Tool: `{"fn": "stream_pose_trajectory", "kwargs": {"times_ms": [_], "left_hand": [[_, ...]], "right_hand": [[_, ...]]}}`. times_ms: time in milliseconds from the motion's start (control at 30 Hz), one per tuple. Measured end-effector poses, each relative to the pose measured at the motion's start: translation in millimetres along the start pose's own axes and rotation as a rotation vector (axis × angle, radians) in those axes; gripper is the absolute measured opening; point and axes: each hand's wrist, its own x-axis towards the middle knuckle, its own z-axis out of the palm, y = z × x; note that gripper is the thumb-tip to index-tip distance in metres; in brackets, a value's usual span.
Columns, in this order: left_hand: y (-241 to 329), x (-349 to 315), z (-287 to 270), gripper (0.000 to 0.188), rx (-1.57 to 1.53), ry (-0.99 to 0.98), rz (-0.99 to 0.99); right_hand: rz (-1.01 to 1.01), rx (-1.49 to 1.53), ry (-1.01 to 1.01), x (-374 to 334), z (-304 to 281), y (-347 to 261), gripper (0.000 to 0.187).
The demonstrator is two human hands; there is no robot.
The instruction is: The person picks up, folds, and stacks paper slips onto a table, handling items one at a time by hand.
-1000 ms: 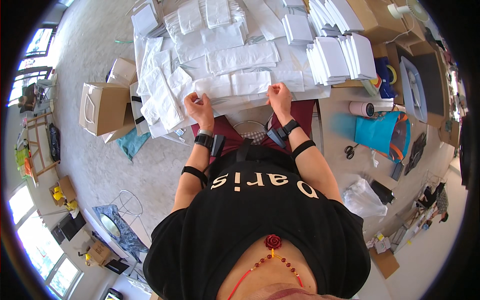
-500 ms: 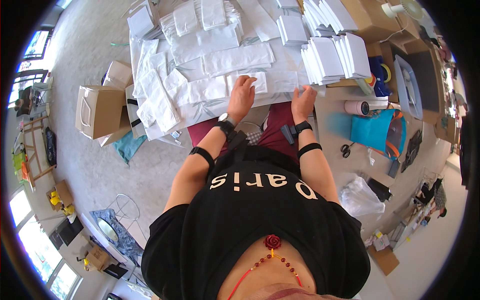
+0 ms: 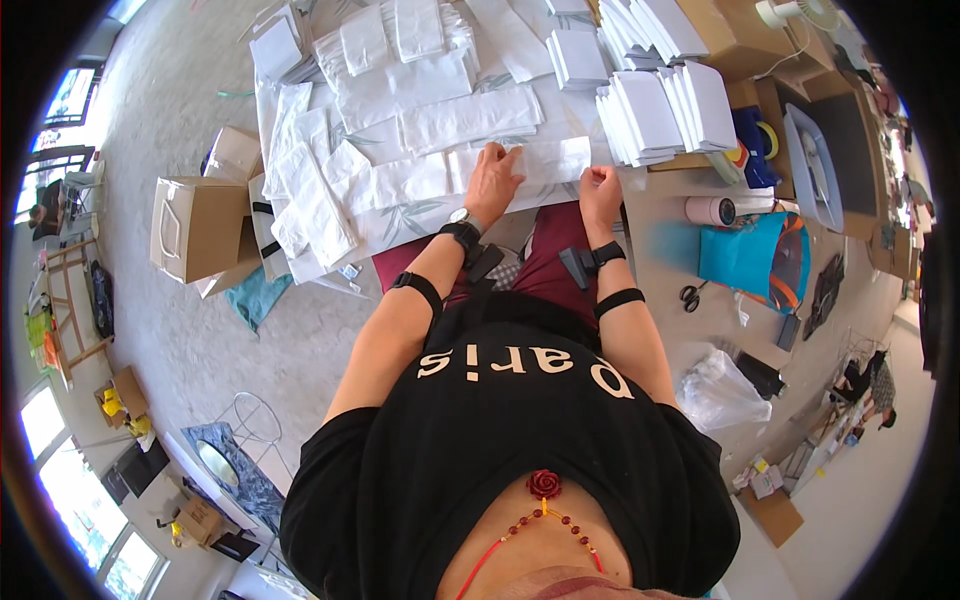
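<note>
My loose left hand lies over the white strip, long side crosswise — my curled right hand, grip unclear, sits nearer its right end.

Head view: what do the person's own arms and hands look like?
Short black sleeves, a black band around each forearm. Left hand: ungloved, round-faced watch and black wrist strap. Right hand: ungloved, dark wrist strap. A dark boxy block by each strap.

bright daylight | left windows blown out | edges curved, corners black
</note>
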Motion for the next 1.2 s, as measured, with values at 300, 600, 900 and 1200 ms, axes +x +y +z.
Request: {"fn": "stream_pose_trajectory", "kwargs": {"times_ms": [300,600,900,1200], "left_hand": [[5.1,1.0,-2.3,0.053,0.056,-0.038,0.005],[-22.2,3.6,-4.9,0.033,-0.626,0.092,-0.329],[-21.3,-13.5,-31.8,0.036,-0.590,0.242,-0.598],[-33.5,-15.3,-45.2,0.033,-0.035,0.269,-0.409]], "right_hand": [[-0.132,0.523,-0.068,-24.4,-10.5,-75.1,0.013],[-0.316,0.422,-0.196,-49.7,10.3,-113.5,0.015],[-0.462,0.361,-0.380,-65.5,32.7,-111.3,0.016],[-0.345,0.186,-0.217,-26.5,31.4,-56.1,0.014]]}}
